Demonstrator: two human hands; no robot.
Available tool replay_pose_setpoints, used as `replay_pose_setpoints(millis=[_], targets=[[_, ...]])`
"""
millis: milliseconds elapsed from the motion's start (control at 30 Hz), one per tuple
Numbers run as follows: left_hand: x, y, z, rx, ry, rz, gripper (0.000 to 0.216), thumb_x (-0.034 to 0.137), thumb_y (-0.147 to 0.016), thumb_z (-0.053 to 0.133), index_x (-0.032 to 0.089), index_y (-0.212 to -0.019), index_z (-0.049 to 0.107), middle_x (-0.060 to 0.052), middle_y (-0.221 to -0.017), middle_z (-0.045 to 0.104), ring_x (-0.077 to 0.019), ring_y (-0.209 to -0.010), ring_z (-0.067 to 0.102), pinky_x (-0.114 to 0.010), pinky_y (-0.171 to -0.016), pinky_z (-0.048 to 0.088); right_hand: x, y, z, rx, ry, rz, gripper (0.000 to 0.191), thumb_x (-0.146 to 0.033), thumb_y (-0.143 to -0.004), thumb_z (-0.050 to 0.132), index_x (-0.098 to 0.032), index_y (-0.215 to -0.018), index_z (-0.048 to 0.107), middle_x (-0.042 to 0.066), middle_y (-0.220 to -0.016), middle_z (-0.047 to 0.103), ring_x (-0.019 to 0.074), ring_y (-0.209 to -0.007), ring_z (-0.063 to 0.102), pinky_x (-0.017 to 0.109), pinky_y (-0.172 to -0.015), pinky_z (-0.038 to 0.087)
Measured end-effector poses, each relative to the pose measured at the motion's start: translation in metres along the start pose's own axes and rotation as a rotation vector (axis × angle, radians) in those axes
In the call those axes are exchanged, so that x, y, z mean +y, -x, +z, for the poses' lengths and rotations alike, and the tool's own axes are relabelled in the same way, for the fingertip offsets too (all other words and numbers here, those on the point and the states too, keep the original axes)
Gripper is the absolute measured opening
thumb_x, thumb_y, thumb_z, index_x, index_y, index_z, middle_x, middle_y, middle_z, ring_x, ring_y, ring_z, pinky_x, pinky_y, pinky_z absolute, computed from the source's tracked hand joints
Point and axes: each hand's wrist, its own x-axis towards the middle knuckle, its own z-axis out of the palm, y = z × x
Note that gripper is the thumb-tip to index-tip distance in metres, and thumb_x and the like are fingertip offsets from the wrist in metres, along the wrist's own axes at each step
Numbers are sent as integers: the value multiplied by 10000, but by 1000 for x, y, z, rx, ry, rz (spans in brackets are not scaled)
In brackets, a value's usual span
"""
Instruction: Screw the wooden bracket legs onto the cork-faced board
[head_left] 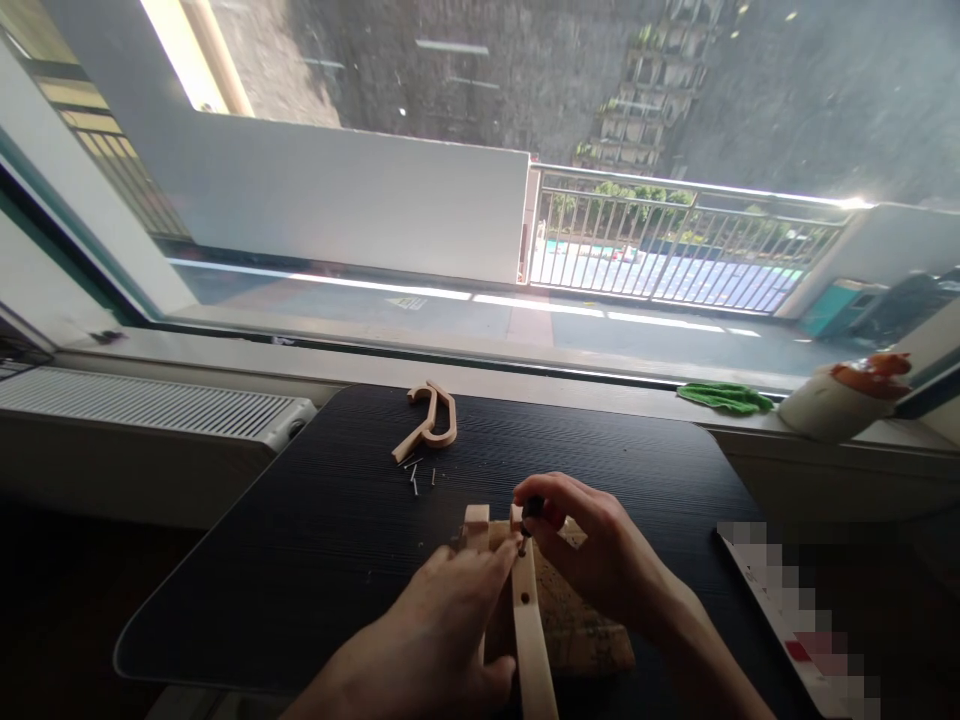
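My right hand (600,540) is closed around the dark and red handle of a small screwdriver (533,508). The screwdriver's shaft points down to the upper part of a pale wooden bar (530,630), which has a dark round hole lower down. My left hand (442,615) is closed on the wooden workpiece from the left, its fingertips near the screwdriver's tip and its thumb lower down. A second pale wooden end (477,518) sticks out beyond my left fingers. Beneath the bar lies a worn brown wooden board (585,625). My hand hides much of the workpiece.
Curved wooden hook pieces (442,425) lie toward the back of the black table (300,560), with several loose screws (414,480) near them. A green cloth (724,397) and a white pot (832,405) stand on the windowsill. A radiator (157,405) is at left.
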Motion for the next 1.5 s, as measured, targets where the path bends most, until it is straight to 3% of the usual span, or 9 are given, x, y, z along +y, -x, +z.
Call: replay_pose_setpoints(millis=[133, 300, 467, 667, 833, 1000, 1200, 1433, 1500], targets=[[10, -3, -9, -80, -72, -25, 829, 324, -584, 721, 295, -1338, 378, -81, -1373, 462, -313, -1251, 415, -437, -1009, 322, 0, -1, 2, 8, 7, -5, 313, -85, -820, 539, -259, -1079, 563, -19, -960, 619, 89, -735, 561, 203, -695, 455], [14, -17, -8, -83, -198, -64, 610, 297, -585, 674, 220, -1167, 508, -101, -1076, 645, -303, -925, 630, -351, -754, 478, 0, 0, 3, 16, 38, -21, 312, -95, -827, 534, -255, -1093, 561, -11, -942, 621, 101, -731, 545, 223, -700, 449], [15, -23, 0, -155, -355, -100, 497, 259, -595, 620, 162, -1077, 552, -123, -908, 683, -335, -730, 666, -407, -633, 500, 1, 1, 3, 21, 49, -19, 290, -120, -836, 544, -254, -1093, 560, -12, -918, 621, 101, -714, 536, 229, -694, 441], [21, -26, 4, -194, -421, -148, 378, 252, -624, 591, 154, -989, 590, -118, -812, 693, -324, -772, 673, -380, -657, 502, 4, 1, 3, 28, 34, -49, 311, -107, -827, 537, -248, -1103, 563, -1, -925, 628, 104, -714, 547, 228, -684, 444], [24, -28, 1, -176, -421, -148, 533, 263, -628, 585, 136, -1141, 518, -140, -951, 688, -322, -816, 671, -375, -662, 506, 3, 0, 2, 37, 34, -50, 315, -100, -822, 535, -251, -1096, 564, 1, -941, 637, 109, -726, 555, 233, -689, 445], [22, -30, 4, -233, -459, -124, 428, 214, -618, 583, 135, -1039, 590, -150, -897, 696, -342, -763, 675, -405, -624, 514, 5, 0, 1, 34, 19, -55, 315, -110, -828, 525, -252, -1106, 563, 3, -945, 634, 102, -724, 561, 220, -676, 452], [17, -31, 13, -212, -463, -137, 532, 159, -608, 578, 143, -1138, 544, -139, -905, 694, -331, -798, 674, -393, -638, 518, 7, -3, 0, 30, 29, -42, 305, -124, -834, 529, -252, -1110, 560, 3, -950, 635, 102, -726, 560, 218, -682, 456], [14, -45, -3, -133, -461, -139, 304, 160, -634, 546, 132, -932, 597, -144, -846, 682, -334, -773, 665, -387, -623, 495, 12, -20, -2, 17, 65, -98, 305, -109, -839, 519, -245, -1107, 563, 6, -1002, 647, 104, -744, 570, 231, -705, 440], [10, -50, -10, -108, -443, -141, 367, 143, -632, 544, 137, -997, 579, -127, -842, 686, -322, -783, 664, -361, -632, 482, 19, -28, -4, 37, 59, -89, 304, -124, -839, 522, -240, -1116, 564, 10, -996, 652, 100, -720, 570, 227, -686, 448]])
